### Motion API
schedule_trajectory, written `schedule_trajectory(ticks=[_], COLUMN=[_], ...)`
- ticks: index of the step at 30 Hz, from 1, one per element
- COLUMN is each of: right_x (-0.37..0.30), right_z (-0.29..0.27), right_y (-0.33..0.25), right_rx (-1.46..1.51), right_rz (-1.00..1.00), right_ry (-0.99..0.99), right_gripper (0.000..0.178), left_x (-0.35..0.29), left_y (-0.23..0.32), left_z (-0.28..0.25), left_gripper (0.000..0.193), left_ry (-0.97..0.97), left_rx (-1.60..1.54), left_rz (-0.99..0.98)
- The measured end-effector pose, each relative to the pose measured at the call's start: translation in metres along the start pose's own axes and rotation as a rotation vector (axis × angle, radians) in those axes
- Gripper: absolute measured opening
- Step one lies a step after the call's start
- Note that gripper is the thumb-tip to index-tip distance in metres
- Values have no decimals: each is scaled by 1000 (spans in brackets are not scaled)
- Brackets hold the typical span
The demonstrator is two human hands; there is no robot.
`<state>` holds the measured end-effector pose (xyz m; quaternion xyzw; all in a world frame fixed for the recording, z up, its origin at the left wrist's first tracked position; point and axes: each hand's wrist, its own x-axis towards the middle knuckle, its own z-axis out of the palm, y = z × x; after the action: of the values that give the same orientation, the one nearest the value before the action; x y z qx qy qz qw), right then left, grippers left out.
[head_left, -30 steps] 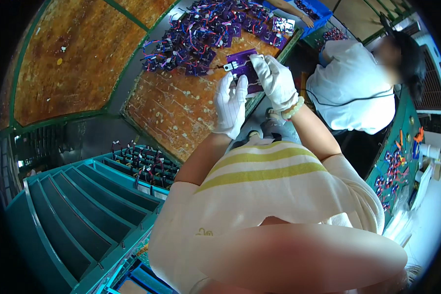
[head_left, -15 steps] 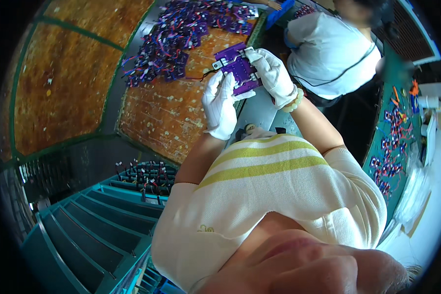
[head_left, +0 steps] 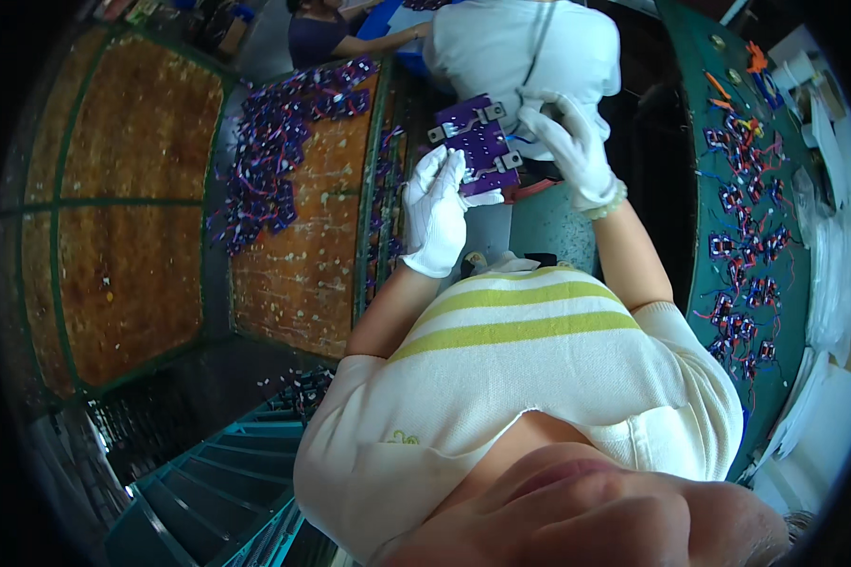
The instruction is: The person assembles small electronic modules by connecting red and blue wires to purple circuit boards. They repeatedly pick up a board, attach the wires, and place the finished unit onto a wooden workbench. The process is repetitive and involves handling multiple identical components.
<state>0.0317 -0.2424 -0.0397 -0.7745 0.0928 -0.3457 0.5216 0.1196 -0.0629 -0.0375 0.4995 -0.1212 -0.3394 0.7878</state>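
A purple circuit board [head_left: 483,144] with metal terminal tabs along its edges is held up in front of me, tilted. My left hand [head_left: 435,213], in a white glove, is closed on its lower left edge with the thumb and fingers. My right hand [head_left: 577,151], also gloved, is up beside the board's right side, apart from it. Its fingers are loosely bent and spread, and I see nothing between them. A short blue wire shows by the board's right edge, near the right fingertips.
On the brown worktop [head_left: 303,274] to the left lies a heap of purple boards with wires [head_left: 265,142]. At right, a green bench [head_left: 719,416] carries several rows of small wired boards [head_left: 742,250]. A person in white [head_left: 539,42] sits close ahead. Teal racks [head_left: 208,491] stand at lower left.
My right hand has let go of the board's right edge and moved away to the right. The board stays in my left hand. My view has turned to the right.
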Motion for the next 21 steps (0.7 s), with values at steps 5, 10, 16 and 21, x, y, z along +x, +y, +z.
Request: schedule_trajectory(ticks=[5,10,16,21], right_x=[-45,-88,-125,-176], right_z=[-84,-135,-223,-267], right_y=[16,26,10,19], right_rx=[494,590,380,-19], right_rz=[209,718,818,144], right_ry=[-435,-417,-111,-82], right_gripper=[52,25,23,21], left_x=[0,8,31,42], left_y=[-36,-53,-99,-136], left_z=[82,156,179,217], left_gripper=[18,28,25,34], left_ry=[-341,-364,-358,-254], left_rx=[-363,-649,-955,-986], left_rz=[-270,-427,-762,-886])
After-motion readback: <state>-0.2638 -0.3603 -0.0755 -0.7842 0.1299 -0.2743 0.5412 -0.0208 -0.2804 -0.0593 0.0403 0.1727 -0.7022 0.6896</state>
